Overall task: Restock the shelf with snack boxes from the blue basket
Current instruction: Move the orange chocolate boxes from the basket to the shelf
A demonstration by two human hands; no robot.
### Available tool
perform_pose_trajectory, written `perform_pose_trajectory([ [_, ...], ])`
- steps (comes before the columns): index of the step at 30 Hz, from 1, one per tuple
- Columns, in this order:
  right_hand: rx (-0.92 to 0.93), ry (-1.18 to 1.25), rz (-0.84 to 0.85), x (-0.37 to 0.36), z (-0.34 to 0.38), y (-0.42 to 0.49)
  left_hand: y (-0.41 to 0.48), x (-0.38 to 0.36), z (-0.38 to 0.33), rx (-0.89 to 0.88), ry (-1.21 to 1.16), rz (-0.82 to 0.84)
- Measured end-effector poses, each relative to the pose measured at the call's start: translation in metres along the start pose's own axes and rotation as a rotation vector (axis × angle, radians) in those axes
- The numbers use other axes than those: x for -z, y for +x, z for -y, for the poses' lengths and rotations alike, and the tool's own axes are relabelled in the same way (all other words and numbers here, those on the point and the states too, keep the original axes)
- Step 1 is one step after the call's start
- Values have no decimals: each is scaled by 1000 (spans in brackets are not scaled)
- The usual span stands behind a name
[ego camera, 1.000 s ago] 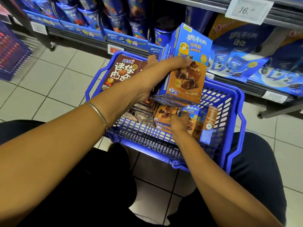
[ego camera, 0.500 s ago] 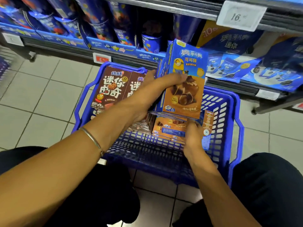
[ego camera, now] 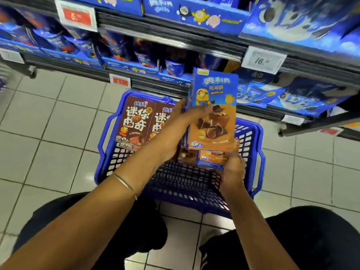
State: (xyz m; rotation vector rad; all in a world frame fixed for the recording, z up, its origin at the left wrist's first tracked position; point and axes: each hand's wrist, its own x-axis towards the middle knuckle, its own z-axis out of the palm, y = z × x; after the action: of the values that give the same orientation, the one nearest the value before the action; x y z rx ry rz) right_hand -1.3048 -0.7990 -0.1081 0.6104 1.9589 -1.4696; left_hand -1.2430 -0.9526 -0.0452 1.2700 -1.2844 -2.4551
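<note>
A blue plastic basket (ego camera: pixel 259 145) stands on the floor in front of me. My left hand (ego camera: pixel 179 131) grips a stack of blue-and-orange snack boxes (ego camera: pixel 214 117), held upright above the basket's right side. Just below the stack, my right hand (ego camera: pixel 231 172) holds further blue-and-orange boxes (ego camera: pixel 208 158) from underneath. Two brown cookie boxes (ego camera: pixel 134 123) lean upright against the basket's far left wall. The shelf (ego camera: pixel 171 41) with blue snack packs runs across the top of the view.
White floor tiles (ego camera: pixel 48 121) surround the basket. Price tags, one white (ego camera: pixel 263 60) and one red (ego camera: pixel 77 16), hang on the shelf rails. Blue cups (ego camera: pixel 174 69) and large blue cookie packs (ego camera: pixel 303 94) fill the lower shelf. My dark-clothed knees flank the basket's near side.
The stack in my left hand has risen and stands more upright. My right hand has lifted the lower boxes up under it. The view has tilted up towards the shelf.
</note>
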Motion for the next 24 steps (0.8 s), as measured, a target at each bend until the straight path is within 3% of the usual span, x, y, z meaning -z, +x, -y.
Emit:
perform_pose_trajectory([
  [3, 81, -16, 48, 15, 24, -28, -23, 1, -26, 30, -22, -49],
  [6, 50, -14, -9, 27, 62, -59, -58, 1, -55, 48, -81, -52],
  [13, 22, 275, 48, 58, 171, -153, -134, -20, -135, 3, 67, -142],
  [17, 85, 391, 201, 75, 233, -213, -185, -36, -188, 16, 55, -176],
  [20, 166, 357, 369, 85, 284, -274, -238, -65, -235, -5, 57, -164],
  [24, 322, 252, 460, 100, 343, -346, -293, -102, -294, -100, -20, -178],
])
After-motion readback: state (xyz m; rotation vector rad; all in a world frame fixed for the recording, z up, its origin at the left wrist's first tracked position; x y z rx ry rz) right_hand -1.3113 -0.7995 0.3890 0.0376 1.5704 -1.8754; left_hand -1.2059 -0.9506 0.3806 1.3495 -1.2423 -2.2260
